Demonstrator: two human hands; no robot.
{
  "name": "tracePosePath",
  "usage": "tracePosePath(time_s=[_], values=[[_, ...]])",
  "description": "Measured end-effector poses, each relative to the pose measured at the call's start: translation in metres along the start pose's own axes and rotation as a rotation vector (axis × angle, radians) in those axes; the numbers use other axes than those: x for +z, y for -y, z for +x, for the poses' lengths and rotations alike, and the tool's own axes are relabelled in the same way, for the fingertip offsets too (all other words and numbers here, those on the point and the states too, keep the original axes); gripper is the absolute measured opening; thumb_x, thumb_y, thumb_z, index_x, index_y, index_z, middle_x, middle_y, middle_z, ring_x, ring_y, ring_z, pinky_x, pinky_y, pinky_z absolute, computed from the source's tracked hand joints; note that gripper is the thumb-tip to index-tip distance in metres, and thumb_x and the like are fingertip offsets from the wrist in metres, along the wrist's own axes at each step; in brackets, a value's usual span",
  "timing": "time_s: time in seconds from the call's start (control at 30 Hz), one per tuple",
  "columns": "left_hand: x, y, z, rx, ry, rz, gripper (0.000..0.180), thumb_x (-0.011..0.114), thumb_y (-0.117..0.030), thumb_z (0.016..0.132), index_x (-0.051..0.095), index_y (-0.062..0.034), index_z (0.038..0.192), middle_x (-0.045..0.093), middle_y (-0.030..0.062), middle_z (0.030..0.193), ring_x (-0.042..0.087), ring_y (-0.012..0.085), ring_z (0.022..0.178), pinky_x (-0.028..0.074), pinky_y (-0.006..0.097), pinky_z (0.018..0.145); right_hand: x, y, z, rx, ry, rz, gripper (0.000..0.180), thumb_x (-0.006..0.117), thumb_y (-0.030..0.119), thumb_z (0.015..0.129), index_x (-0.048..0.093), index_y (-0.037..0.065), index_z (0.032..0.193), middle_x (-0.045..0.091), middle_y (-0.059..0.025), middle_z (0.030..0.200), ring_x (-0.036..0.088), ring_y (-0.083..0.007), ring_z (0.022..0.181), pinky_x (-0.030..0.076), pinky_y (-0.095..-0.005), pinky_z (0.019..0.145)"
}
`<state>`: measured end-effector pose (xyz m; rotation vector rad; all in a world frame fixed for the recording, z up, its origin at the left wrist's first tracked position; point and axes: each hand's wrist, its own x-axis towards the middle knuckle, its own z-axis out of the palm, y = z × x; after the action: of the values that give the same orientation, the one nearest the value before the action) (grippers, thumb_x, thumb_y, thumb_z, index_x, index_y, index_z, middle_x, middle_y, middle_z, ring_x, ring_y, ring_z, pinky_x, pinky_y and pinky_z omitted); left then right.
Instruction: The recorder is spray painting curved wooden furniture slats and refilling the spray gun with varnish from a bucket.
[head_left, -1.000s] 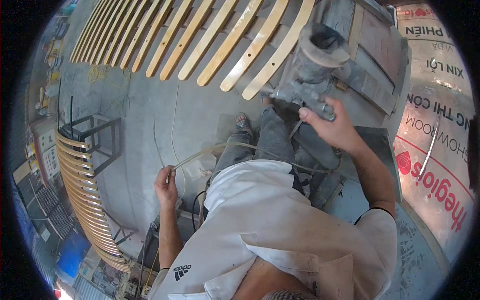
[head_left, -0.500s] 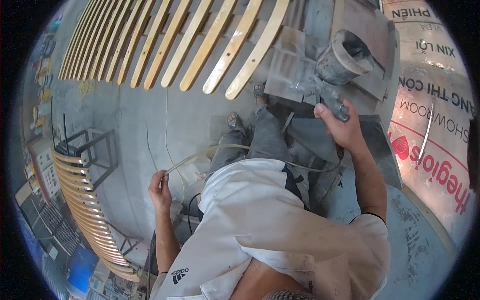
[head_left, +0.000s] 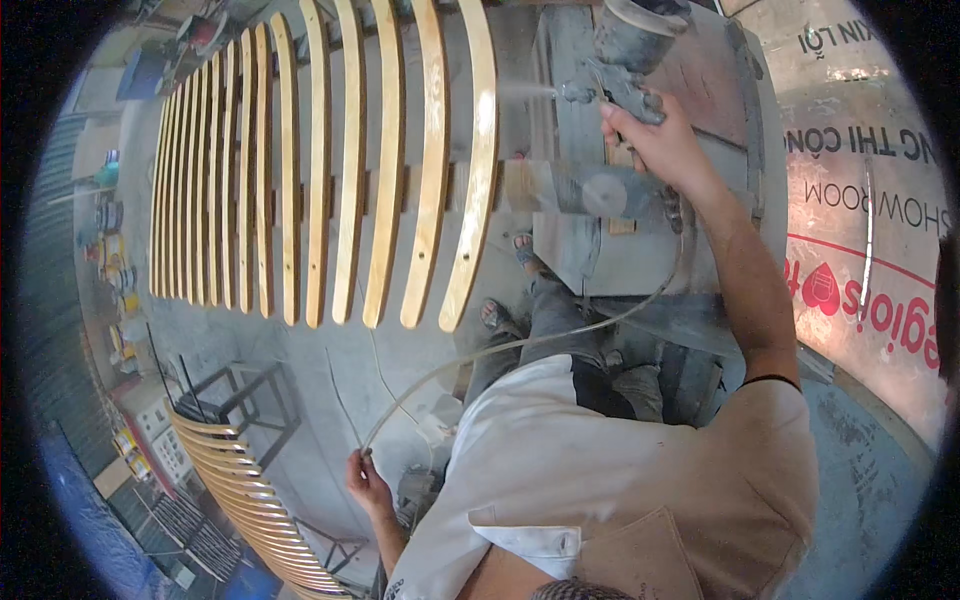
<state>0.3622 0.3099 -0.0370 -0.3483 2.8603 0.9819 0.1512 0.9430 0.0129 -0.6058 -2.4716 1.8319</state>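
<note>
My right hand (head_left: 658, 138) is wrapped round the grip of a grey spray gun (head_left: 625, 92) with a round cup (head_left: 640, 28) on it. A pale mist leaves its nozzle toward the nearest of a row of curved wooden slats (head_left: 484, 130). These slats are glossy, with a dark hole near the end of some. A thin pale air hose (head_left: 510, 343) runs from below the gun in an arc across my waist. My left hand (head_left: 370, 488) pinches that hose low on the left, away from the slats.
A second set of curved slats (head_left: 255, 510) stands at the lower left by a dark metal frame (head_left: 270, 405). Beyond the gun is a dusty grey work surface (head_left: 570, 250). A printed sheet (head_left: 850, 220) covers the right side. Cords lie on the floor (head_left: 330, 370).
My right hand has moved farther away with the spray gun, level with the upper part of the nearest slat. The view has shifted, showing more of the slats. My left hand still holds the hose.
</note>
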Motion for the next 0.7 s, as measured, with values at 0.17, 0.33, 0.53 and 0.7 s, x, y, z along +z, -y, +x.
tracePosePath(time_s=[0.17,0.33,0.53,0.7], values=[[0.016,-0.047,0.007,-0.075,0.016,0.000,0.012,0.056,0.000,0.093,0.062,0.0039,0.102,0.065,0.0117,0.089,0.061,0.0199,0.082,0.049,0.031,0.074,-0.024,-0.010,0.097,-0.059,0.000,0.035,0.023,0.064,0.030,0.091,0.061,0.007,0.089,0.060,0.0033,0.070,0.051,-0.0046,0.053,0.039,-0.0231,0.040],[0.027,-0.102,0.010,-0.071,-0.028,0.010,0.011,0.056,0.001,0.092,0.062,0.0044,0.100,0.064,0.0117,0.087,0.060,0.0200,0.081,0.048,0.031,0.073,-0.037,0.008,0.188,-0.130,-0.025,-0.057,0.024,0.064,0.030,0.091,0.061,0.006,0.090,0.063,0.0008,0.072,0.054,-0.0070,0.054,0.042,-0.0255,0.040],[0.043,-0.156,0.012,-0.086,-0.068,0.029,0.009,0.057,0.002,0.089,0.061,0.0039,0.096,0.061,0.0118,0.084,0.057,0.0202,0.077,0.046,0.031,0.071,-0.032,0.041,0.293,-0.200,-0.021,-0.031,0.023,0.062,0.031,0.092,0.062,0.008,0.086,0.062,0.0041,0.072,0.055,-0.0045,0.061,0.040,-0.0235,0.043],[0.050,-0.203,0.021,-0.149,-0.024,0.022,0.012,0.053,0.000,0.092,0.062,0.0044,0.097,0.063,0.0100,0.090,0.059,0.0185,0.086,0.047,0.032,0.079,-0.023,0.066,0.371,-0.139,-0.097,-0.031,0.022,0.061,0.020,0.091,0.061,0.004,0.106,0.061,-0.0047,0.069,0.055,-0.0130,0.051,0.044,-0.0292,0.043]])
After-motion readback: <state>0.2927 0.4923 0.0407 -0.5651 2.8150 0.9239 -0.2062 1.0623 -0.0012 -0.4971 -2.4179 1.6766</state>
